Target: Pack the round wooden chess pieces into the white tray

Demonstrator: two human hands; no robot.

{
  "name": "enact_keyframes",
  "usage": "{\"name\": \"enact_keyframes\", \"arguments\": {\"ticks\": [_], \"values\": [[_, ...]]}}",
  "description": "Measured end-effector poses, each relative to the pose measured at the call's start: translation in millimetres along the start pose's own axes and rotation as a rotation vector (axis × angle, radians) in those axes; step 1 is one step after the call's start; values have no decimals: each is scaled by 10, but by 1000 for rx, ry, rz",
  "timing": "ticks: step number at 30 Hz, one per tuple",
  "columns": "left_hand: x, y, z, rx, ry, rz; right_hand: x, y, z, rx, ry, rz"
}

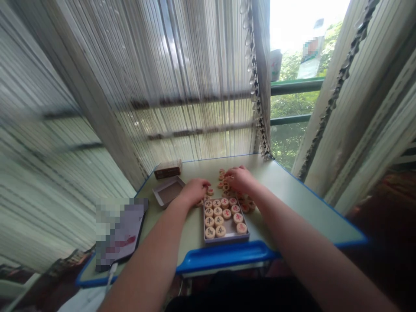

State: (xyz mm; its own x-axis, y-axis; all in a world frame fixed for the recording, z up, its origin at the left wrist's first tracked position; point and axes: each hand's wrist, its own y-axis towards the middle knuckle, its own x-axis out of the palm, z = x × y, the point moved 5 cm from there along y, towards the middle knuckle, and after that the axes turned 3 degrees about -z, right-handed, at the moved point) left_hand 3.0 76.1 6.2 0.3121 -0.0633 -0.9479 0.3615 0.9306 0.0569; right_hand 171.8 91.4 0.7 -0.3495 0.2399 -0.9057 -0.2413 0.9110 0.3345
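At the near edge of one table (pixel 312 208), a blue trough (pixel 227 255) is recorded; to its left lies one tablet-like device (pixel 125 236), partly blurred. Just beyond the trough sits one shallow box (pixel 226 239) holding fourteen seated discs (pixel 218 211), by count: four columns, left to right, of four, four, two and four, the third showing bare floor at its near end. Past the box's far wall are the loose discs (pixel 220 185), mainly between the hands and under the right; being round, they present no long axis. The right hand (pixel 241 178) is nearer the main cluster, which lies beneath it and to its left; fingers curled downward, grip hidden, so whether it pinches a disc cannot be told. The left hand (pixel 194 191) has bent fingers, with a single disc (pixel 210 190) just right of the fingertips; its hold likewise cannot be determined. Loose discs overlap and are partly covered: no reliable count. Left of the left hand, one open lid (pixel 167 193); farther, one brown case (pixel 168 169); behind, string curtains (pixel 195 78).
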Motion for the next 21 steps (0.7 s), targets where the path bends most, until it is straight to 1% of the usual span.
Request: {"name": "enact_keyframes", "arguments": {"ticks": [1,2,4,6,9,12,15,18,21], "values": [[-7,-10,6,8,-9,-2,32,1,-71,-109,5,-11],[-18,-19,10,10,-8,4,64,0,-120,-174,12,-29],[-41,-32,20,19,9,24,102,-7,-178,-242,20,-41],[-57,-37,29,29,42,52,103,-11,-173,-230,20,-28],[-57,-38,43,49,82,82,69,-14,-98,-155,12,-4],[-65,-50,52,44,87,137,45,-13,2,-60,2,-38],[-65,-65,63,40,122,174,26,-9,61,-12,-8,-68],[-30,-60,74,70,150,142,28,-9,67,9,-14,-58],[-3,-47,69,84,128,107,67,-24,15,-1,-10,-38]]}}
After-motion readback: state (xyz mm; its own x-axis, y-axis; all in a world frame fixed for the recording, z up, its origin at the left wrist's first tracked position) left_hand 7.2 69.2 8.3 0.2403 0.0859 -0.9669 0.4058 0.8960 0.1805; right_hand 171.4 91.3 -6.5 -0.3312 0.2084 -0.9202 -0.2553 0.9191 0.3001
